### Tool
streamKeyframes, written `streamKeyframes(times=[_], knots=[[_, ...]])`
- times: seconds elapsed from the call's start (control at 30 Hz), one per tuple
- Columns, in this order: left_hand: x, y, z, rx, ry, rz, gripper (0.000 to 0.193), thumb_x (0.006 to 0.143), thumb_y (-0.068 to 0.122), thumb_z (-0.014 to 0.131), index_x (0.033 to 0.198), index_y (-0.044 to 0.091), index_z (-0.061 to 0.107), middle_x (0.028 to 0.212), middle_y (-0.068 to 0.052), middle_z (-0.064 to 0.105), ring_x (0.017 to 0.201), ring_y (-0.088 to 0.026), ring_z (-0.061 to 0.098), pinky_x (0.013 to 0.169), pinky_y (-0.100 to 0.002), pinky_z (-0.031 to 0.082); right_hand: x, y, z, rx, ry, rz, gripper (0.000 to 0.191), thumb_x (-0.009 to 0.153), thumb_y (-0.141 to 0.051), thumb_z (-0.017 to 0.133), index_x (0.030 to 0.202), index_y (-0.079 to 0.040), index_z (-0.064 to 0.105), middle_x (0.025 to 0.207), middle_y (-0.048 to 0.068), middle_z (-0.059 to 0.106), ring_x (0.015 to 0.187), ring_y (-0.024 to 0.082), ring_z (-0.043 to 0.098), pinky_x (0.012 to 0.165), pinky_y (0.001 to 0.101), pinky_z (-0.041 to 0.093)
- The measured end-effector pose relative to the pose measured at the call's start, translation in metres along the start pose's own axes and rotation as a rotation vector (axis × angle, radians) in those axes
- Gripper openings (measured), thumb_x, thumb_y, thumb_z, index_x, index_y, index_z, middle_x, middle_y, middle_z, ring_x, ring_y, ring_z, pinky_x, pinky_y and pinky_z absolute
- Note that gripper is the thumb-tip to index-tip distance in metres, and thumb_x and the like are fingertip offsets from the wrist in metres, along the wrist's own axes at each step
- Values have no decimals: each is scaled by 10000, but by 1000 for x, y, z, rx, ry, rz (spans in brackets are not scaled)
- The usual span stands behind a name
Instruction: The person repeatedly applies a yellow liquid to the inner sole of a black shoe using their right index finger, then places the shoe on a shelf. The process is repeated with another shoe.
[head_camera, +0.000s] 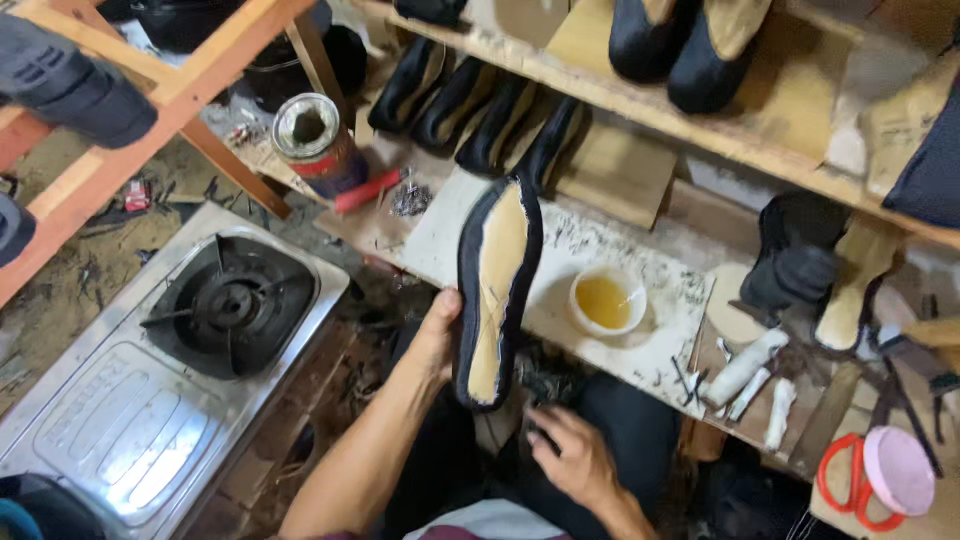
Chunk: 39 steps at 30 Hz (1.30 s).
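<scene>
left hand (437, 330) grips the heel end of a lasted shoe (497, 290), black upper folded over a tan insole, sole side up, held in the air above the bench (600, 240). fingers wrapped round the edge, thumb on the rim. right hand (572, 455) is low by the lap, fingers loosely curled, touching something dark; cannot tell if it pinches anything. shoe looks light and fairly stiff on its form, not fragile, upper edges likely soft. best hold is by the heel or the sides at the waist, off the tan face. near it: small bowl of yellow glue (606, 300), row of black shoes (480, 110), metal can (315, 140), gas stove (232, 300), red scissors (850, 480).
</scene>
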<state>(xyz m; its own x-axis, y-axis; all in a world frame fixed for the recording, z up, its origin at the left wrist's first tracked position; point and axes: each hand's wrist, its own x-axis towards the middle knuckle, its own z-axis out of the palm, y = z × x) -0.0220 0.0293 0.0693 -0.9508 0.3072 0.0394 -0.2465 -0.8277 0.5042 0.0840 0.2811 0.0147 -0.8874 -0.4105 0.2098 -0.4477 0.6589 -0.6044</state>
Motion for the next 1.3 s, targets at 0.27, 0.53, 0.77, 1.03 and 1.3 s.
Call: streamKeyframes(times=[0.27,0.53,0.77,1.03,1.3], knots=[[-58,-49,-29,-45,194,-13,891,721,628,857,1350,79,546,1134,-44,671,995,-173,659,873,-361,571,21,-38,-62,214,121,-20,285,873,-47,700,1150,20,703,1131,153,741,994,216,743,861,312,593],[-80,-40,-12,98,191,19,937,739,580,886,1403,26,523,1126,-99,656,955,-204,656,826,-355,571,67,-39,-124,-158,263,3,296,881,-84,749,1164,2,731,1280,168,684,1188,335,666,1014,408,533],[-90,-40,-10,168,263,116,1014,668,535,925,1440,84,449,1252,-56,630,1130,-206,639,960,-400,553,116,-8,-137,-526,-13,30,670,695,-569,813,1135,-64,779,1618,198,329,1486,464,189,1149,649,160],[-107,-35,-27,268,291,-16,1128,664,760,780,1511,108,416,1232,-119,613,1052,-285,603,857,-463,533,96,6,-147,-497,17,-35,600,734,-532,803,1124,-76,789,1672,188,309,1549,447,170,1209,626,173],[-100,-50,-10,601,38,96,1178,799,799,687,1570,-37,379,1494,-133,531,1372,-218,510,1172,-356,370,73,-16,-140,40,118,41,264,932,-291,694,849,-43,731,1460,128,616,1425,303,568,1210,434,446]])
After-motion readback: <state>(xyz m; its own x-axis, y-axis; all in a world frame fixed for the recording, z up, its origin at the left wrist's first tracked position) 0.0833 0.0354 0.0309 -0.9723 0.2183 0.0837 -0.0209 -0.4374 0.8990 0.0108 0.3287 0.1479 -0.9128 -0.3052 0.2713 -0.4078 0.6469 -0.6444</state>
